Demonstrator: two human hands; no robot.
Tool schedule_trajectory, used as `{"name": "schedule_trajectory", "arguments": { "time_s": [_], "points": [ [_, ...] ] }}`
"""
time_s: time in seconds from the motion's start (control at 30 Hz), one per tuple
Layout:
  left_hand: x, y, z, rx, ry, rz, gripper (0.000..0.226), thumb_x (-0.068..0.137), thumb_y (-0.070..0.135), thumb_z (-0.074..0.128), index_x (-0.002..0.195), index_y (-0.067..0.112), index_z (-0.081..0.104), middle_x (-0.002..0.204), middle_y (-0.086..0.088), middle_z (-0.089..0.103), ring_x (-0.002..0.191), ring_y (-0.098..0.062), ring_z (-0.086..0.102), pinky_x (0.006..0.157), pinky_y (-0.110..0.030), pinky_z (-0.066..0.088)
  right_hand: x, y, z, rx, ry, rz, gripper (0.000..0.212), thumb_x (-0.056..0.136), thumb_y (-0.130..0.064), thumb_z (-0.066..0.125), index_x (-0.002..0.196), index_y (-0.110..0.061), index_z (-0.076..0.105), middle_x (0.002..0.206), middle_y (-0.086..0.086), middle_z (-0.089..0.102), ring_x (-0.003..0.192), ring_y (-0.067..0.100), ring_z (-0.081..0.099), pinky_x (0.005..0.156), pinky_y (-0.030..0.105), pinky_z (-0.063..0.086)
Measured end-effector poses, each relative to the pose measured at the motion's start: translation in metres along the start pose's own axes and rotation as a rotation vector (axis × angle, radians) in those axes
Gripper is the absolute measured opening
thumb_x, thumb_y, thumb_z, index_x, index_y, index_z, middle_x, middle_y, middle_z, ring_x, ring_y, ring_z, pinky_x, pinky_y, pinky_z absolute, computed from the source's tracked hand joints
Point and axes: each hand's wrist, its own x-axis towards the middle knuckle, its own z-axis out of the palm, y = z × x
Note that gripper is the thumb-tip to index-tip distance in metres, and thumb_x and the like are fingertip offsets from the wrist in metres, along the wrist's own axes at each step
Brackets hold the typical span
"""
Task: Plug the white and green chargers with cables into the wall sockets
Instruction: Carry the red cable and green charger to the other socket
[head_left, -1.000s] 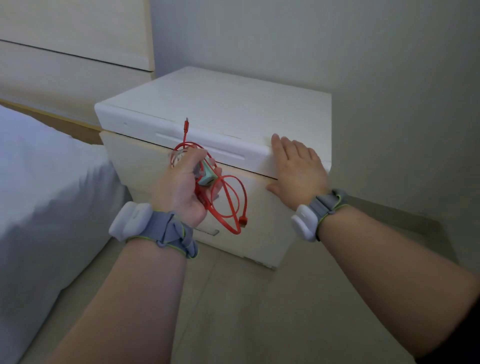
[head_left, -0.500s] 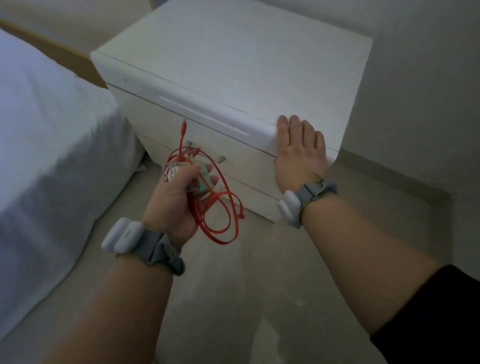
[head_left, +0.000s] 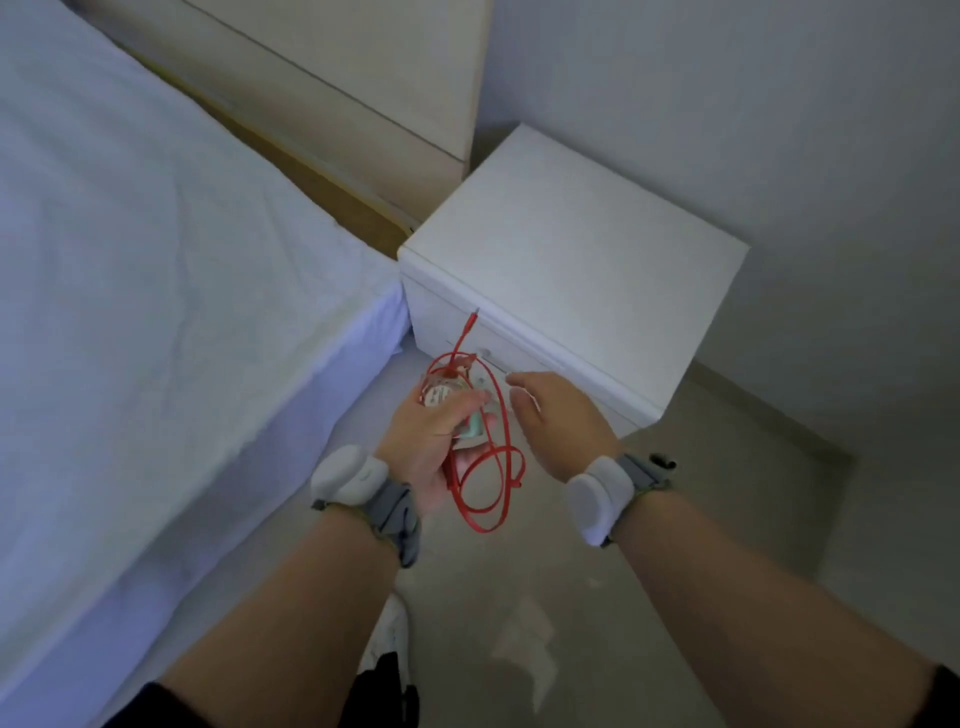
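1. The left hand (head_left: 426, 452) is curled round a bundle held in mid-air, in front of the lower left corner of the white nightstand (head_left: 571, 249) and just beside the edge of the bed (head_left: 156, 260).
2. In that grip sit both chargers: the white charger (head_left: 440, 397) at the top of the fist, by the thumb and forefinger, and the green charger (head_left: 474, 430) just below it, against the fingers.
3. The red cable (head_left: 485, 512) is bunched with them. Its loops hang down past the palm, and one free end with a plug tip (head_left: 471, 321) sticks up in front of the nightstand's front edge.
4. The right hand (head_left: 566, 423) hovers just right of the bundle with relaxed, slightly bent fingers, gripping nothing. Its fingertips are very near the cable loops, but whether they touch cannot be told.
5. The nightstand's drawer front (head_left: 431, 317) is closed, so anything inside is hidden.
6. Each wrist carries a grey strap with a white pod: left wristband (head_left: 348, 475), right wristband (head_left: 597, 499).
7. A white shoe (head_left: 392, 636) shows on the pale floor (head_left: 623, 597) between the forearms.
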Motion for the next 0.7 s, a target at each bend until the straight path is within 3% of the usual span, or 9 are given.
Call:
{"name": "schedule_trajectory", "arguments": {
  "time_s": [0.1, 0.2, 0.3, 0.4, 0.53, 0.6, 0.7],
  "points": [
    [-0.042, 0.042, 0.003, 0.009, -0.055, 0.055, 0.014, 0.086, 0.005, 0.056, 0.093, 0.012, 0.065, 0.077, -0.007, 0.071, 0.063, -0.017, 0.069, 0.052, -0.028, 0.056, -0.033, -0.066, -0.035, 0.419, -0.047, 0.040, 0.033, 0.098, -0.038, 0.038, 0.122, -0.024, 0.057, 0.112, -0.004, 0.062, 0.104, 0.014, 0.058, 0.092, 0.027, 0.041],
    [-0.084, 0.072, 0.002, -0.014, -0.031, 0.122, 0.014, 0.089, 0.010, 0.053, 0.098, 0.009, 0.064, 0.087, -0.011, 0.072, 0.070, -0.020, 0.072, 0.056, -0.028, 0.057, -0.062, -0.120, -0.059, 0.530, -0.163, -0.040, 0.045, 0.090, -0.043, 0.053, 0.133, -0.030, 0.047, 0.119, -0.007, 0.057, 0.104, 0.014, 0.061, 0.096, 0.028, 0.045],
    [-0.142, 0.092, -0.005, -0.137, -0.011, 0.151, 0.018, 0.092, 0.012, 0.046, 0.091, 0.010, 0.064, 0.082, -0.009, 0.072, 0.067, -0.019, 0.072, 0.055, -0.027, 0.058, -0.101, -0.162, -0.076, 0.482, -0.278, -0.197, 0.056, 0.085, -0.026, 0.066, 0.136, -0.029, 0.044, 0.116, -0.006, 0.058, 0.101, 0.016, 0.064, 0.096, 0.029, 0.049],
    [-0.184, 0.101, -0.016, -0.204, -0.025, 0.129, 0.019, 0.093, 0.018, 0.045, 0.092, 0.012, 0.063, 0.073, -0.004, 0.074, 0.065, -0.015, 0.071, 0.056, -0.023, 0.056, -0.121, -0.184, -0.077, 0.396, -0.344, -0.280, 0.061, 0.083, -0.028, 0.068, 0.136, -0.036, 0.041, 0.120, -0.006, 0.058, 0.106, 0.015, 0.061, 0.096, 0.028, 0.049],
    [-0.249, 0.104, -0.036, -0.267, 0.008, 0.148, 0.030, 0.093, 0.020, 0.042, 0.113, 0.007, 0.059, 0.102, -0.009, 0.072, 0.079, -0.018, 0.072, 0.064, -0.027, 0.057, -0.156, -0.219, -0.068, 0.330, -0.411, -0.381, 0.061, 0.080, -0.026, 0.071, 0.132, -0.031, 0.039, 0.110, -0.004, 0.059, 0.091, 0.011, 0.064, 0.078, 0.019, 0.053],
    [-0.290, 0.109, -0.051, -0.340, 0.035, 0.192, 0.036, 0.092, 0.020, 0.043, 0.122, 0.003, 0.054, 0.114, -0.014, 0.066, 0.085, -0.022, 0.071, 0.068, -0.030, 0.058, -0.180, -0.249, -0.063, 0.312, -0.438, -0.461, 0.060, 0.078, -0.025, 0.073, 0.129, -0.027, 0.041, 0.102, -0.007, 0.058, 0.089, 0.011, 0.064, 0.077, 0.020, 0.055],
    [-0.359, 0.120, -0.087, -0.466, 0.114, 0.301, 0.037, 0.092, 0.023, 0.044, 0.120, 0.002, 0.056, 0.106, -0.016, 0.067, 0.081, -0.022, 0.070, 0.069, -0.031, 0.058, -0.221, -0.310, -0.049, 0.218, -0.451, -0.639, 0.061, 0.073, -0.029, 0.077, 0.125, -0.024, 0.045, 0.094, -0.014, 0.058, 0.089, 0.010, 0.063, 0.084, 0.025, 0.053]
  ]
}}
